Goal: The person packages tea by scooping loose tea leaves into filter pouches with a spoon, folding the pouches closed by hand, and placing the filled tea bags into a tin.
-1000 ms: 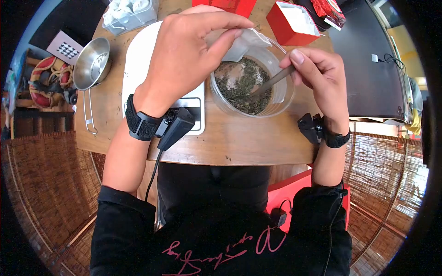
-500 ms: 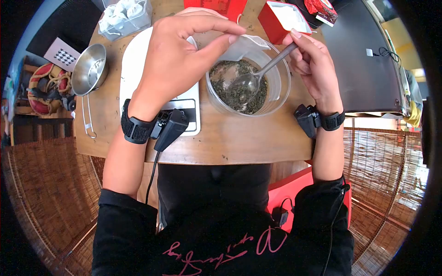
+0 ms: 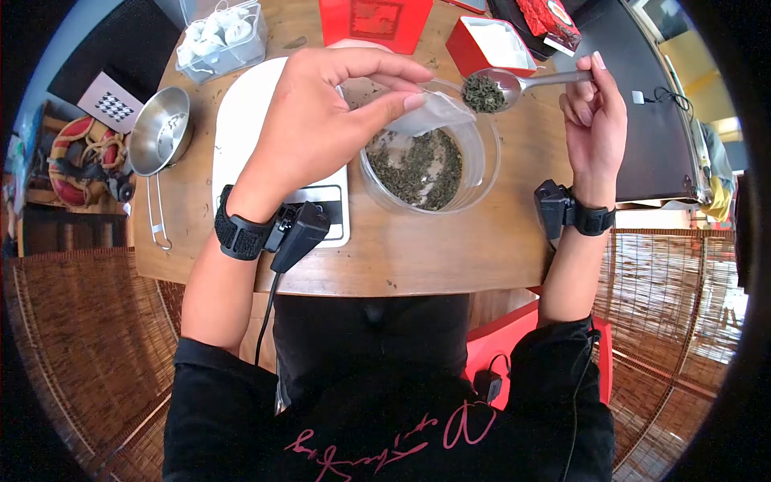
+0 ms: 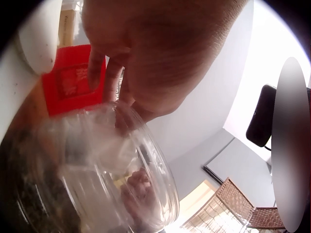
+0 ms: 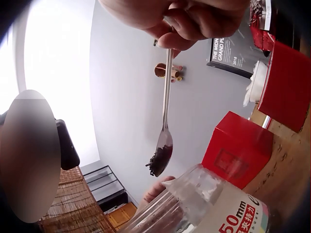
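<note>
My left hand (image 3: 325, 120) pinches a thin white translucent bag (image 3: 430, 115) between thumb and fingers, over the left rim of a clear round tub (image 3: 487, 161). Dark dried leaves (image 3: 418, 169) lie in the tub. My right hand (image 3: 596, 124) holds a metal spoon (image 3: 554, 79) by its handle, nearly level, to the right of the bag. The spoon's bowl carries a heap of leaves (image 3: 484, 94) above the tub's upper right rim. In the right wrist view the loaded spoon (image 5: 166, 111) hangs over the tub (image 5: 189, 199).
Left of the tub lies a white scale (image 3: 233, 120), partly under my left arm. A metal strainer (image 3: 161, 132) and a clear box of white pouches (image 3: 221, 40) are further left. Behind stand a red box (image 3: 376, 24) and an open red box of white items (image 3: 491, 44).
The spoon has come up out of the tub with leaves in it, and my right hand has moved right and turned it level. My left hand still pinches the bag.
</note>
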